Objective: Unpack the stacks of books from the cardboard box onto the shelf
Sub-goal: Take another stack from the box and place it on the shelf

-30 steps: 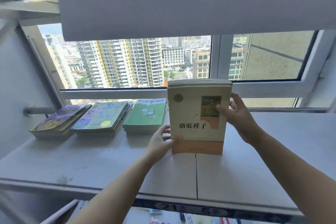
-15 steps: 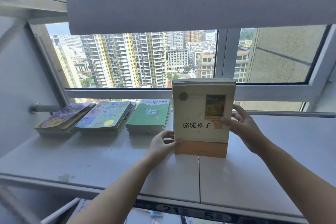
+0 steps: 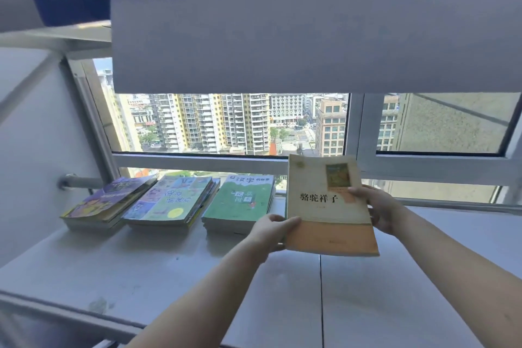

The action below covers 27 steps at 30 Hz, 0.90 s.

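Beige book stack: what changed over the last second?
The beige book stack went from upright, facing the camera, to tipped back toward lying flat. The left hand and right hand kept their grip on its sides. The three stacks on the shelf stayed put.

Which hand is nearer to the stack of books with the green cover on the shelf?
Left. The left hand grips the left edge of the beige paperback stack, right beside the green-covered stack of books. The right hand holds the far side, farther away.
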Each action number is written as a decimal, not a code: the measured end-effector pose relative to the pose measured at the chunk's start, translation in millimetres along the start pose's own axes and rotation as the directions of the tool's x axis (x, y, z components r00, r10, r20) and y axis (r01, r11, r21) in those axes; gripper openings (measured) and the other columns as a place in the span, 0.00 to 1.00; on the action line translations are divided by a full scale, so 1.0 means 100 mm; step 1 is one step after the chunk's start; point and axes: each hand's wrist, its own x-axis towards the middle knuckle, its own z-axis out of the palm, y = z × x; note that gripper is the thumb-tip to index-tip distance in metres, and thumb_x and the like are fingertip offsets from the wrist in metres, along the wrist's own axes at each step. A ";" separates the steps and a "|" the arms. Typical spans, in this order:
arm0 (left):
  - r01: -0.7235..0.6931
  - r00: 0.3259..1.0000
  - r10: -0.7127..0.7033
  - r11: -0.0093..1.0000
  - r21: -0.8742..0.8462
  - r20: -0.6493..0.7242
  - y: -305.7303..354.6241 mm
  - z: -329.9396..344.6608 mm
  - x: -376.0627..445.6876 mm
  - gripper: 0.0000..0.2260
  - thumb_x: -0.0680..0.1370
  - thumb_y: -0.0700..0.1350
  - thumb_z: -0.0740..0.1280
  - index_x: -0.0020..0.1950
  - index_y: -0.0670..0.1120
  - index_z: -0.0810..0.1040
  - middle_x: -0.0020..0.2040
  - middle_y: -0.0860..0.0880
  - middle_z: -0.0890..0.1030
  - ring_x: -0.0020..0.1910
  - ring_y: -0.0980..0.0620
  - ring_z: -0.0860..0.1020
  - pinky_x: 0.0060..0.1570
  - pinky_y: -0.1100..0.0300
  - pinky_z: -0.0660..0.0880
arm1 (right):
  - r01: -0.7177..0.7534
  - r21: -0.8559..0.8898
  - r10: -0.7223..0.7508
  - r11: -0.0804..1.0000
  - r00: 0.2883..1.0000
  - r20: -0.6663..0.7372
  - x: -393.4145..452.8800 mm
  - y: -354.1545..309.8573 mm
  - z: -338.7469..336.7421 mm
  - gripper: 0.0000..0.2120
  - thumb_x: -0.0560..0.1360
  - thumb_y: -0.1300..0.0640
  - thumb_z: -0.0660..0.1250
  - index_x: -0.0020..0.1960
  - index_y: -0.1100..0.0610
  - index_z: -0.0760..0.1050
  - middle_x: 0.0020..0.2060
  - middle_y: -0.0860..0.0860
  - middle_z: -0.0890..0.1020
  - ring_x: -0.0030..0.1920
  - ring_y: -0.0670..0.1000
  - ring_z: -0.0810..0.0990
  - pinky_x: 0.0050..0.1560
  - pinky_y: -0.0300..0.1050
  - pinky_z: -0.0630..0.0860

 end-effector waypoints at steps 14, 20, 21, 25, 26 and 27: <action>0.186 0.982 -0.174 0.828 0.529 -0.073 0.38 0.23 0.20 0.24 0.81 0.55 0.61 0.66 0.36 0.71 0.50 0.41 0.75 0.43 0.45 0.77 0.47 0.56 0.79 | -0.302 -0.006 0.300 0.953 0.950 -0.091 0.31 0.14 -0.01 0.15 0.74 0.56 0.71 0.55 0.65 0.77 0.52 0.61 0.82 0.49 0.59 0.82 0.60 0.57 0.78; 0.185 0.982 -0.153 0.733 0.655 -0.107 0.38 0.21 0.20 0.24 0.82 0.54 0.58 0.69 0.36 0.67 0.63 0.40 0.75 0.53 0.43 0.77 0.58 0.53 0.77 | -0.310 -0.075 0.296 0.948 0.942 -0.158 0.25 0.08 0.17 0.09 0.76 0.56 0.70 0.47 0.63 0.76 0.40 0.58 0.82 0.40 0.55 0.81 0.50 0.51 0.80; 0.170 0.985 -0.134 0.694 0.700 -0.107 0.39 0.22 0.19 0.25 0.83 0.54 0.56 0.70 0.36 0.67 0.66 0.39 0.74 0.58 0.42 0.77 0.61 0.52 0.76 | -0.316 -0.074 0.301 0.946 0.939 -0.163 0.26 0.08 0.20 0.09 0.76 0.56 0.70 0.46 0.62 0.75 0.39 0.57 0.81 0.38 0.55 0.81 0.46 0.49 0.80; 0.045 0.998 -0.060 0.538 0.842 -0.015 0.46 0.31 0.05 0.27 0.83 0.56 0.55 0.73 0.37 0.65 0.71 0.39 0.69 0.69 0.42 0.70 0.65 0.55 0.68 | -0.327 -0.109 0.308 0.939 0.937 -0.166 0.29 0.06 0.28 0.10 0.76 0.55 0.69 0.45 0.62 0.74 0.37 0.57 0.80 0.35 0.53 0.79 0.36 0.46 0.79; 0.030 0.999 -0.046 0.501 0.865 -0.008 0.48 0.32 0.02 0.29 0.82 0.58 0.55 0.73 0.37 0.65 0.71 0.38 0.68 0.69 0.42 0.69 0.63 0.55 0.69 | -0.327 -0.125 0.305 0.937 0.937 -0.170 0.31 0.06 0.30 0.10 0.76 0.55 0.69 0.46 0.62 0.74 0.37 0.57 0.80 0.35 0.53 0.79 0.35 0.46 0.79; 0.024 1.000 -0.027 0.461 0.887 -0.013 0.50 0.33 -0.02 0.31 0.81 0.60 0.55 0.73 0.36 0.65 0.71 0.37 0.67 0.68 0.41 0.69 0.62 0.55 0.69 | -0.328 -0.143 0.302 0.934 0.937 -0.177 0.32 0.06 0.32 0.10 0.76 0.55 0.69 0.47 0.62 0.75 0.37 0.56 0.81 0.34 0.53 0.79 0.31 0.44 0.79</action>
